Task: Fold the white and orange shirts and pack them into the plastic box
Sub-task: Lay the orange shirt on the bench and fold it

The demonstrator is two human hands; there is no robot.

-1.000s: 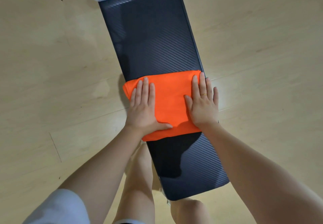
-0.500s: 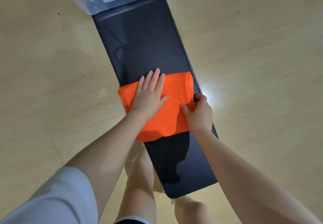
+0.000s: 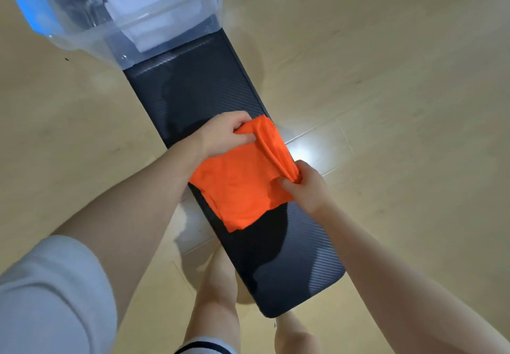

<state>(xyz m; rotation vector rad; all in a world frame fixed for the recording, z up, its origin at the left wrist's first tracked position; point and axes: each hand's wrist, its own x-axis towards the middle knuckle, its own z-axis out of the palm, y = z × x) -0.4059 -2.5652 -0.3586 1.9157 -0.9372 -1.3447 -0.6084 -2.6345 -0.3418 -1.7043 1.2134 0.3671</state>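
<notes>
The folded orange shirt [image 3: 242, 185] lies across the middle of a long black bench [image 3: 193, 88]. My left hand [image 3: 223, 134] grips its far right corner, fingers curled into the cloth. My right hand [image 3: 306, 185] pinches the near end of the same right edge, which is lifted into a ridge between the two hands. The clear plastic box [image 3: 91, 41] stands at the bench's far end. A folded white shirt [image 3: 154, 3] lies inside it.
Pale wooden floor [image 3: 400, 91] surrounds the bench on both sides. A blue lid or part [image 3: 33, 8] shows behind the box at the far left. My bare legs [image 3: 218, 298] stand at the bench's near left side.
My hands went from pressing flat on the orange shirt to gripping its right edge at both ends and raising it. The view has tilted forward, bringing more of the box into sight.
</notes>
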